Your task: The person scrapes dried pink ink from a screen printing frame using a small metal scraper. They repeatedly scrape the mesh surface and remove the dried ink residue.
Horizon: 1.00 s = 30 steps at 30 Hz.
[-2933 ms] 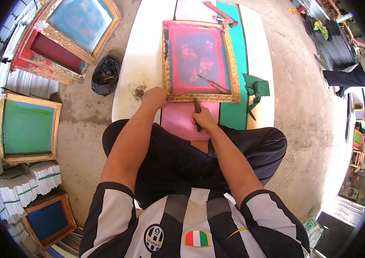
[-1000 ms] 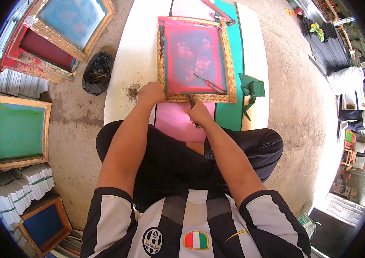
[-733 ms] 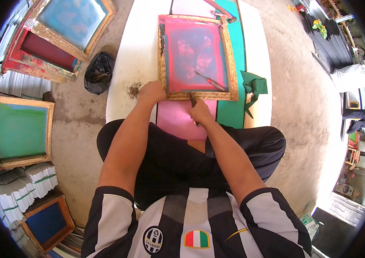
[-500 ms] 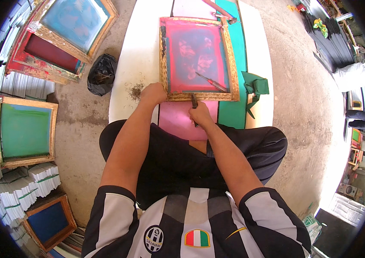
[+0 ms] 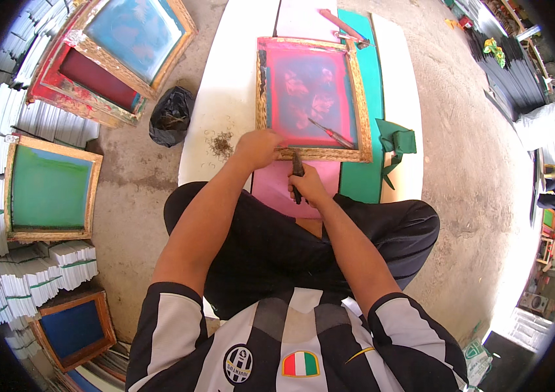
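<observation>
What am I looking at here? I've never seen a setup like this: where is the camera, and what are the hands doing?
There is no machine: these are a person's bare hands, seen from a fisheye camera worn on the head and looking down, so straight edges bend toward the rim. On a pale board lies a wooden screen-printing frame with pink-and-blue mesh. The left hand is at its near-left corner; the right hand grips dark-handled pliers at its near edge. What looks like a screwdriver lies over the mesh. Small dark scraps lie left of the frame, and a folded green piece lies to its right.
</observation>
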Tool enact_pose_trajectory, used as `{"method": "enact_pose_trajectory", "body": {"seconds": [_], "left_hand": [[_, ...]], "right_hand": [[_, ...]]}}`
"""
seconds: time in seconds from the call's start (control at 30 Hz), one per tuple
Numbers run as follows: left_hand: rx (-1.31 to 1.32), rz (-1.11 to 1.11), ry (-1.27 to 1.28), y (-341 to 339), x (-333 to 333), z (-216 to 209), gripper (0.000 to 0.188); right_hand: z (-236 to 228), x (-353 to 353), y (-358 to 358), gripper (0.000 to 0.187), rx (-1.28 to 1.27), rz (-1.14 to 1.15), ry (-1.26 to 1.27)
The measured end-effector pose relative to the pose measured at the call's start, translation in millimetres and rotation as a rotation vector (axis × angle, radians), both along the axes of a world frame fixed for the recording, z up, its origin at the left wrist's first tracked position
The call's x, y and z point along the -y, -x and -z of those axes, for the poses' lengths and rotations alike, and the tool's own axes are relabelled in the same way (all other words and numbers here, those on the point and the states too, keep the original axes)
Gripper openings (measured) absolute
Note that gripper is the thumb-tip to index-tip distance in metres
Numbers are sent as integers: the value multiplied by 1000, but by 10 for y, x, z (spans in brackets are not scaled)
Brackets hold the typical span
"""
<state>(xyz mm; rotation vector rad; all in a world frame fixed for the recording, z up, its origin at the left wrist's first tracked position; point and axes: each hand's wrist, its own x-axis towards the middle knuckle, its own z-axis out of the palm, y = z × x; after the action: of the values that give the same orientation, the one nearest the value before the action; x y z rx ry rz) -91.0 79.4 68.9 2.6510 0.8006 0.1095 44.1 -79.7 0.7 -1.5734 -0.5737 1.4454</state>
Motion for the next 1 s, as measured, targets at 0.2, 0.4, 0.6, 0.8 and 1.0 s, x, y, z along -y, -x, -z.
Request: {"method": "enact_pose_trajectory", "body": {"seconds": [0.2, 0.4, 0.6, 0.8, 1.0], "left_hand": [[-264, 132, -143, 168, -129, -138, 19], [-400, 114, -145, 535, -350, -292, 16], [-509, 67, -129, 737, -466, -144, 13], [-537, -91, -116, 695, -542, -41, 15], [-584, -289, -121, 805, -632, 283, 23]], "right_hand": [[-330, -216, 337, 14, 0, -133, -39], [-272, -553, 650, 18, 3, -293, -58], [-275, -747, 784, 27, -41, -440, 71], [-239, -760, 653, 34, -165, -386, 175], [-330, -406, 399, 21, -35, -175, 200]]}}
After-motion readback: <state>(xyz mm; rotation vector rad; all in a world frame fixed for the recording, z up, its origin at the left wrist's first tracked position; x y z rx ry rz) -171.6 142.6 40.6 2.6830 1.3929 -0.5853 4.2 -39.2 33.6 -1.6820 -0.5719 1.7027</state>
